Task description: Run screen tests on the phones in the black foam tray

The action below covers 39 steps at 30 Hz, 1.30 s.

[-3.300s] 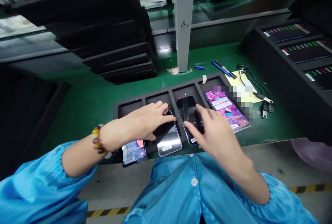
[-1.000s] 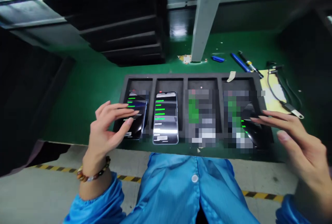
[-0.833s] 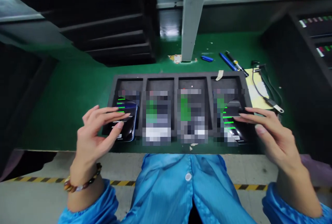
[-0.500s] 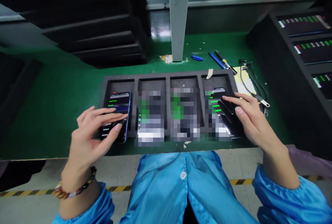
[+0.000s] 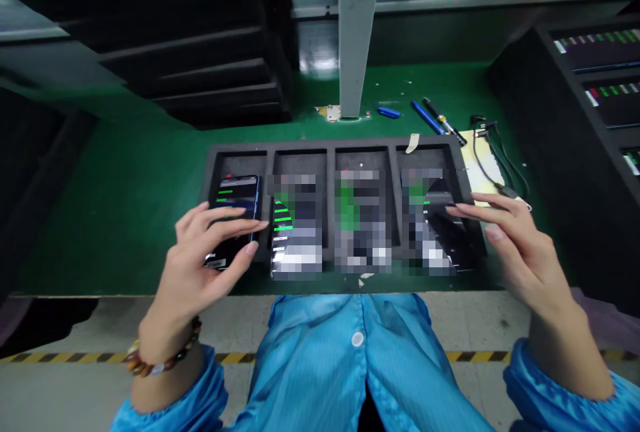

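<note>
A black foam tray (image 5: 330, 152) with a row of compartments lies in front of me, a phone in each. My left hand (image 5: 210, 252) is open over the leftmost phone (image 5: 237, 185), its index fingertip near the left edge of the second phone (image 5: 283, 239). My right hand (image 5: 523, 245) is open, fingers stretched toward the rightmost phone (image 5: 447, 225); I cannot tell whether they touch it. The third phone (image 5: 363, 219) lies between the hands, touched by neither. Pixel blocks cover much of the screens; green lines show on some. Neither hand grips anything.
Behind the tray are a blue pen cap (image 5: 389, 112), a blue pen (image 5: 427, 117), a black pen (image 5: 445, 122) and a grey post (image 5: 356, 39). Black cables (image 5: 500, 152) lie on yellow paper (image 5: 480, 165). Black trays (image 5: 200, 52) are stacked left; another black rack (image 5: 540, 105) holds phones at right.
My left hand has shifted right, its index finger now reaching past the leftmost phone. My right hand has drawn slightly right. The whole view has shifted a little.
</note>
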### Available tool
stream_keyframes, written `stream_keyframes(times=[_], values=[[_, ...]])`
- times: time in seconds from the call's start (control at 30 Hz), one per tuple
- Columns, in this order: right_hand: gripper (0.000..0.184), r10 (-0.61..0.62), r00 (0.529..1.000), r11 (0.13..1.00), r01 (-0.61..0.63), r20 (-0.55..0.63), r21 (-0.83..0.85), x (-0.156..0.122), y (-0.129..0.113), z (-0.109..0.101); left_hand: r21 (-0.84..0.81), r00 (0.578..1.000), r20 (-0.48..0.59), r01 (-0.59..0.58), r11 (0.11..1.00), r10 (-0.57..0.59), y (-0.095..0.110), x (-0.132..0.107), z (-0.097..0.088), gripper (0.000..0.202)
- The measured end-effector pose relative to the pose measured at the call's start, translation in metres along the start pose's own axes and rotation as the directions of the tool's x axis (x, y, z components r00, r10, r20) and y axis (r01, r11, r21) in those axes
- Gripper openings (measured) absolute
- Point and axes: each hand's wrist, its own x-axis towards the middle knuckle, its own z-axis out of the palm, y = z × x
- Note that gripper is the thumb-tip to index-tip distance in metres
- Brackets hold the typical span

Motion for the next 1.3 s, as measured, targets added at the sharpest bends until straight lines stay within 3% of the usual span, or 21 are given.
stream_keyframes(times=[0.2, 0.53, 0.7, 0.87, 0.97, 1.03, 1.13, 1.23, 1.3], values=[[0.041, -0.007, 0.999, 1.000, 0.007, 0.047, 0.004, -0.007, -0.001, 0.002, -0.060, 0.997, 0.043, -0.067, 0.996, 0.070, 0.018, 0.008, 0.010, 0.033], [0.042, 0.018, 1.000, 1.000, -0.018, -0.003, 0.012, -0.010, -0.003, 0.004, -0.067, 0.985, 0.063, -0.153, 0.986, 0.158, 0.035, 0.010, 0.016, 0.038], [0.038, 0.002, 1.000, 1.000, -0.002, -0.002, 0.009, -0.015, 0.000, 0.004, -0.141, 0.951, 0.136, -0.259, 0.955, 0.278, 0.067, 0.016, 0.033, 0.044], [0.034, 0.034, 0.999, 0.999, -0.035, -0.017, -0.016, -0.007, 0.000, 0.002, -0.171, 0.926, 0.131, -0.329, 0.929, 0.353, 0.092, 0.030, 0.041, 0.046], [0.030, 0.105, 0.984, 0.985, -0.123, -0.144, -0.121, 0.015, 0.014, -0.012, -0.135, 0.912, 0.147, -0.364, 0.921, 0.382, 0.093, 0.038, 0.032, 0.045], [0.029, 0.172, 0.947, 0.937, -0.242, -0.273, -0.250, 0.042, 0.036, -0.025, -0.097, 0.898, 0.154, -0.401, 0.911, 0.412, 0.090, 0.046, 0.021, 0.045], [0.032, 0.244, 0.920, 0.874, -0.346, -0.306, -0.341, 0.093, 0.075, -0.035, -0.032, 0.882, 0.168, -0.442, 0.896, 0.441, 0.088, 0.061, 0.006, 0.042], [0.062, 0.306, 0.908, 0.822, -0.404, -0.288, -0.402, 0.137, 0.100, -0.031, 0.003, 0.872, 0.199, -0.457, 0.889, 0.448, 0.090, 0.079, -0.002, 0.034], [0.081, 0.323, 0.906, 0.803, -0.415, -0.272, -0.427, 0.151, 0.102, -0.025, 0.007, 0.858, 0.226, -0.475, 0.880, 0.462, 0.094, 0.091, -0.002, 0.030]])
